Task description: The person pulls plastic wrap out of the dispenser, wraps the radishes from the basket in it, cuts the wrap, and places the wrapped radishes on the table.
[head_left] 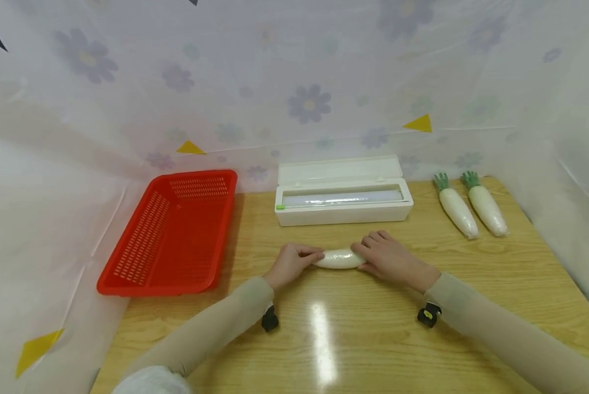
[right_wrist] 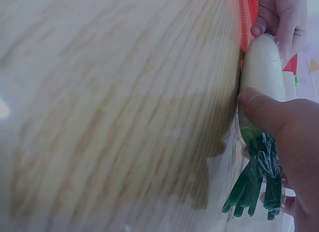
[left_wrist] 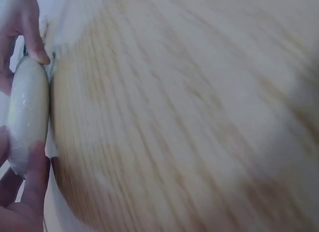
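Observation:
A white radish (head_left: 340, 259) wrapped in clear film lies crosswise between my two hands, over the middle of the table. With thumb and fingers my left hand (head_left: 294, 264) pinches its bare, tapered end. My right hand (head_left: 388, 257) grips the leafy end, its thumb pressed along the radish's side. In the right wrist view the green stalks (right_wrist: 254, 182) stick out under that hand, with film around them; the head view hides them. The left wrist view shows the shiny film on the radish (left_wrist: 29, 107), with a hand at each end.
Behind the hands stands a white film dispenser (head_left: 344, 213), lid raised, a roll inside. To the left is a red perforated basket (head_left: 219, 241). Two wrapped radishes, a nearer one (head_left: 458, 212) and an outer one (head_left: 489, 210), lie at the back right of the wooden table (head_left: 373, 350).

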{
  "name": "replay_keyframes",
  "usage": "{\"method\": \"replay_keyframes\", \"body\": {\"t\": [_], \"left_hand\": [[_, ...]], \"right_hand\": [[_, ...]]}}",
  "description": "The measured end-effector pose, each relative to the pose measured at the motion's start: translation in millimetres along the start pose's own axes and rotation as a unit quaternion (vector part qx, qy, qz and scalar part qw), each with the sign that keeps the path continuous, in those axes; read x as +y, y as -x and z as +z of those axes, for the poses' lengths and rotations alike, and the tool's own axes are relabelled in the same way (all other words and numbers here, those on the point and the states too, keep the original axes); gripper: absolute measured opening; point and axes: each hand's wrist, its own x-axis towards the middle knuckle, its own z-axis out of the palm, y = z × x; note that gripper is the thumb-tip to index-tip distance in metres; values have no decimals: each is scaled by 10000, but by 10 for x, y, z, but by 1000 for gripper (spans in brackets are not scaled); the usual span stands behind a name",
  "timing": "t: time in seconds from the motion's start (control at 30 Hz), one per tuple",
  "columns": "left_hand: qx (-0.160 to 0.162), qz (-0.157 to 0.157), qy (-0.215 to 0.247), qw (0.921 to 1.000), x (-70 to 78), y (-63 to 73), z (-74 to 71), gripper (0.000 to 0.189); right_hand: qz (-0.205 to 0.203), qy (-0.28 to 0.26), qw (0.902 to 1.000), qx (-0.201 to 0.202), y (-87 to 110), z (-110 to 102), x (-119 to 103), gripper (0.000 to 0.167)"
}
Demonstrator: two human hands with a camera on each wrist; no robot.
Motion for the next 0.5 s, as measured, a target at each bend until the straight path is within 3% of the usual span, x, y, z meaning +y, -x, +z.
{"method": "replay_keyframes", "body": {"t": [0.1, 0.3, 0.5], "left_hand": [[47, 24, 77, 10000, 19, -7, 20, 26], [161, 388, -471, 9980, 11, 28, 23, 29], [202, 375, -400, 9983, -15, 24, 4, 24]], "right_hand": [[-6, -67, 10000, 67, 10, -11, -1, 48], [90, -182, 9998, 34, 35, -25, 15, 56], [417, -164, 9990, -37, 150, -84, 96, 66]]}}
